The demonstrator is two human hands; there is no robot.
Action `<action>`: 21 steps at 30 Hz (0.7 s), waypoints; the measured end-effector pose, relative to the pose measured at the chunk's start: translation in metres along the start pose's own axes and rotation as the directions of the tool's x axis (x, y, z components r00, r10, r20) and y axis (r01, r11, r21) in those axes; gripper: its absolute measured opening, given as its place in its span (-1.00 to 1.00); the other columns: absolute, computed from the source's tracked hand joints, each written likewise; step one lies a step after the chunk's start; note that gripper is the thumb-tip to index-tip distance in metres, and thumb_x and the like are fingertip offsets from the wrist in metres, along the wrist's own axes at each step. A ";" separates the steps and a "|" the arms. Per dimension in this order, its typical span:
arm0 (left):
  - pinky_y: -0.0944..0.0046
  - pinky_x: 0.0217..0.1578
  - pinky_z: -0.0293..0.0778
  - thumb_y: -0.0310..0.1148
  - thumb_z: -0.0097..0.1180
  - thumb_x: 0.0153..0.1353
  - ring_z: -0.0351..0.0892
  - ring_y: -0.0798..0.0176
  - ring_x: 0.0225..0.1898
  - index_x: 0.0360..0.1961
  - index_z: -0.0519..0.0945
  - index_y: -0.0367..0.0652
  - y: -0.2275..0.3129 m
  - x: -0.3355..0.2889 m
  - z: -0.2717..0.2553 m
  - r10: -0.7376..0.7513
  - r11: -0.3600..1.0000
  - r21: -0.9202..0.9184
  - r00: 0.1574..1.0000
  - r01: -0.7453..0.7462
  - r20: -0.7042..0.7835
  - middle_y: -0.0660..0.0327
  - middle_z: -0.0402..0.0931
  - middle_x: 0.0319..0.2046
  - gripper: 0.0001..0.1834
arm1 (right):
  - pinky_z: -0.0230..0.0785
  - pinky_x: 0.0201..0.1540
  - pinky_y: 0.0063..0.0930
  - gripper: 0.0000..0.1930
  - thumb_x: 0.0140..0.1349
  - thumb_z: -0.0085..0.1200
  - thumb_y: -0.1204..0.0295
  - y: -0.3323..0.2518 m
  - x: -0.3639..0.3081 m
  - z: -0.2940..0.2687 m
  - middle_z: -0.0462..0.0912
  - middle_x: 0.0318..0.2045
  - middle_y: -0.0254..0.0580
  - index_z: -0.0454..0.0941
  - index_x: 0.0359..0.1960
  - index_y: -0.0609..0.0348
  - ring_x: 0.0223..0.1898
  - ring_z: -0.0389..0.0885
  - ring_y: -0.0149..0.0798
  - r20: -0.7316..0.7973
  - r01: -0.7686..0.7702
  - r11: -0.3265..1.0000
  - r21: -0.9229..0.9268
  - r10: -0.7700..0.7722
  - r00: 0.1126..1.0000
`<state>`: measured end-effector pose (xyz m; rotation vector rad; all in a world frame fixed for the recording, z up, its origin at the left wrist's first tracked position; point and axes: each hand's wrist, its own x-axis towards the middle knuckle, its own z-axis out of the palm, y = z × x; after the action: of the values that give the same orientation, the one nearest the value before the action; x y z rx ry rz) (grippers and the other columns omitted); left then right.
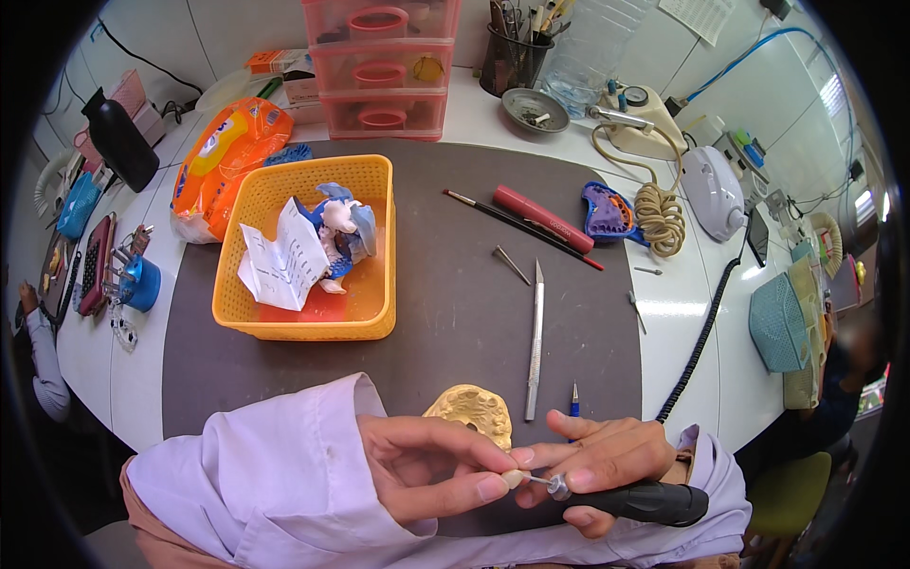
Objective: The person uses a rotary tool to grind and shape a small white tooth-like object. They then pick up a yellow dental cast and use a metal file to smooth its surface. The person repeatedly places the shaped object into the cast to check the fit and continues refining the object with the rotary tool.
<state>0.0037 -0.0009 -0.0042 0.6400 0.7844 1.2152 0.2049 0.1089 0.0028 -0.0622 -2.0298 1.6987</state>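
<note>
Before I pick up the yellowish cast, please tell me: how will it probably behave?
The cast is probably stiff, as it looks like solid plaster. Its small moulded teeth might chip if knocked. Its wide, low shape suggests it would hardly roll.

Pink plastic drawers (pixel 431 57) stand at the back edge of your white counter (pixel 673 332); on the grey mat (pixel 455 313) lie a yellow rectangular plastic basket (pixel 308 330) toward the far left corner, a slim silver metal knife (pixel 536 351) right of centre, an arched cream plaster cast (pixel 474 403) beyond your left hand (pixel 427 465).
</note>
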 end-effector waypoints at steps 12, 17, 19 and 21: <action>0.27 -0.15 0.42 -0.68 0.08 0.11 0.54 0.21 -0.21 -0.22 0.57 -0.35 0.001 0.002 -0.003 0.020 0.995 0.096 1.000 -0.021 0.011 -0.02 0.56 -0.31 -0.81 | 0.13 0.24 -0.18 -0.67 0.06 0.22 0.51 -0.004 -0.001 0.006 0.67 -0.35 0.01 0.47 -0.12 -0.02 -0.04 0.56 0.00 -0.092 -0.072 0.997 -0.016 0.070 0.993; 0.25 -0.15 0.42 -0.67 0.11 0.09 0.54 0.19 -0.21 -0.23 0.58 -0.35 0.002 0.002 -0.002 0.022 0.992 0.127 1.000 -0.021 -0.006 -0.02 0.58 -0.33 -0.82 | 0.15 0.23 -0.16 -0.67 0.06 0.22 0.51 -0.002 0.000 0.005 0.67 -0.36 0.02 0.45 -0.12 0.03 -0.05 0.56 0.00 -0.069 -0.050 0.998 -0.047 0.047 0.996; 0.38 -0.14 0.40 -0.58 0.14 0.13 0.53 0.34 -0.22 -0.22 0.60 -0.31 0.000 0.002 -0.004 0.049 0.993 0.106 0.999 -0.050 0.014 0.09 0.59 -0.30 -0.83 | 0.15 0.23 -0.16 -0.67 0.06 0.22 0.51 -0.001 -0.005 0.007 0.67 -0.36 0.03 0.45 -0.12 0.03 -0.06 0.57 0.00 -0.101 -0.053 0.996 -0.074 0.046 0.994; 0.44 -0.15 0.39 -0.55 0.16 0.15 0.51 0.42 -0.24 -0.21 0.61 -0.29 -0.003 0.003 -0.005 0.090 0.992 0.087 0.995 -0.092 0.033 0.15 0.60 -0.28 -0.84 | 0.15 0.23 -0.16 -0.67 0.06 0.22 0.50 -0.001 -0.007 0.008 0.66 -0.34 0.05 0.46 -0.12 0.02 -0.06 0.57 0.00 -0.120 -0.054 0.996 -0.073 0.045 0.992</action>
<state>0.0015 0.0011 -0.0105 0.7712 0.7949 1.2566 0.2075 0.0989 0.0003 -0.2354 -2.0195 1.6074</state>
